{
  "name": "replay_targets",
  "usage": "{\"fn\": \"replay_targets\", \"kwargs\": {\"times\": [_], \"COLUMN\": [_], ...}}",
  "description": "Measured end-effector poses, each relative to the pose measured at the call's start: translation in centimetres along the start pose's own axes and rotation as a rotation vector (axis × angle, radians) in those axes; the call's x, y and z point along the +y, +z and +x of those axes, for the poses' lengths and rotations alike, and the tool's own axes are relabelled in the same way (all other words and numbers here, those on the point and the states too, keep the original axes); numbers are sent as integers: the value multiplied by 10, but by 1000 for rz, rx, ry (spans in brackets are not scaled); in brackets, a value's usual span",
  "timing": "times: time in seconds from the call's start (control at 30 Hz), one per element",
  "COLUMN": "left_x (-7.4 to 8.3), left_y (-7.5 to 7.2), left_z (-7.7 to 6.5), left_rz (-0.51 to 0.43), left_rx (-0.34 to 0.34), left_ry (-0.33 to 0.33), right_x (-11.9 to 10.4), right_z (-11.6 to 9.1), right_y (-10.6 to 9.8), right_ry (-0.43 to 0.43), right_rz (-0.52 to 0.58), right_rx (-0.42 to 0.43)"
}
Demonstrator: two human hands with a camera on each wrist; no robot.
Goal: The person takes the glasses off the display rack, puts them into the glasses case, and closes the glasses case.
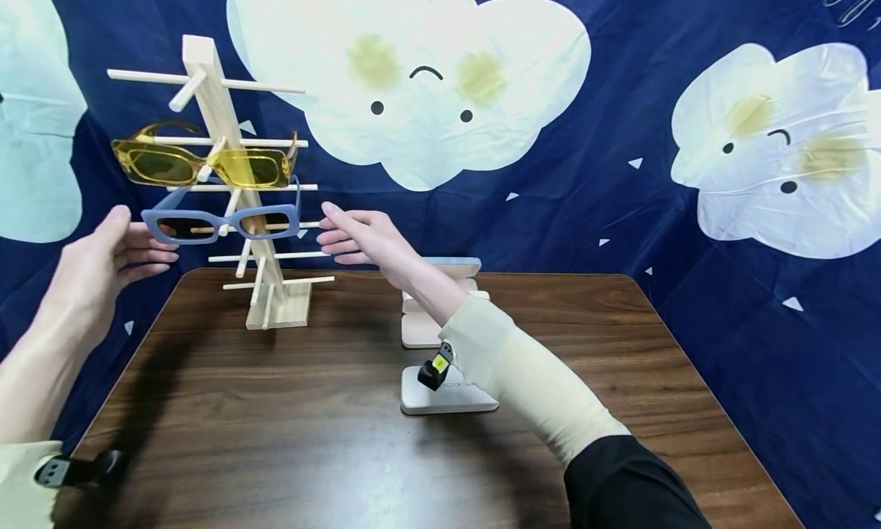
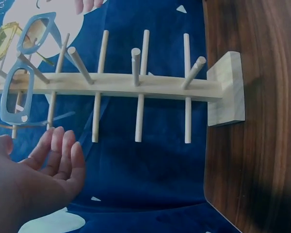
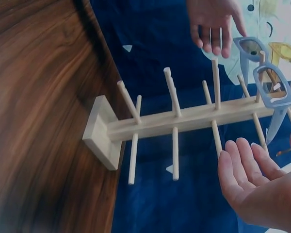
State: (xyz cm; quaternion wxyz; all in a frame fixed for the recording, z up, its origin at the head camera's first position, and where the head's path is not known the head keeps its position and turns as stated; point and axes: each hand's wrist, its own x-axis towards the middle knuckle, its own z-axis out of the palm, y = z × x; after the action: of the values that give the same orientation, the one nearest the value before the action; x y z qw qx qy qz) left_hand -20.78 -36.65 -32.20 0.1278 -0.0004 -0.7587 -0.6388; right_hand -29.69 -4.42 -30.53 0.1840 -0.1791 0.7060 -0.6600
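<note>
Blue-framed sunglasses [image 1: 220, 225] with dark lenses hang on a peg of a pale wooden display stand [image 1: 220, 108]. Just above them on the same stand sit yellow sunglasses [image 1: 206, 164]. My left hand [image 1: 103, 265] is beside the left end of the blue frame, fingers loosely bent and thumb up, gripping nothing. On the other side my right hand [image 1: 365, 237] is held palm inward with relaxed fingers, a small gap from the blue frame. In the right wrist view, the left thumb tip appears right at the rim of the blue sunglasses [image 3: 276, 103].
The stand's square base [image 1: 278, 307] rests on a brown wooden table [image 1: 310, 422] near its back left corner. A pale closed case [image 1: 447, 399] lies mid-table; pale cases [image 1: 417, 332] behind it are partly hidden by my right arm. A dark blue cloth with clouds hangs behind.
</note>
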Motion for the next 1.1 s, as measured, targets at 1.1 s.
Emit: {"fn": "replay_targets", "kwargs": {"times": [1.1], "left_x": [25], "left_y": [22], "left_z": [-7], "left_rz": [-345], "left_rx": [-12], "left_ry": [-84], "right_x": [-17], "right_z": [-9], "right_y": [24], "right_ry": [-13], "right_rz": [146], "right_rx": [63]}}
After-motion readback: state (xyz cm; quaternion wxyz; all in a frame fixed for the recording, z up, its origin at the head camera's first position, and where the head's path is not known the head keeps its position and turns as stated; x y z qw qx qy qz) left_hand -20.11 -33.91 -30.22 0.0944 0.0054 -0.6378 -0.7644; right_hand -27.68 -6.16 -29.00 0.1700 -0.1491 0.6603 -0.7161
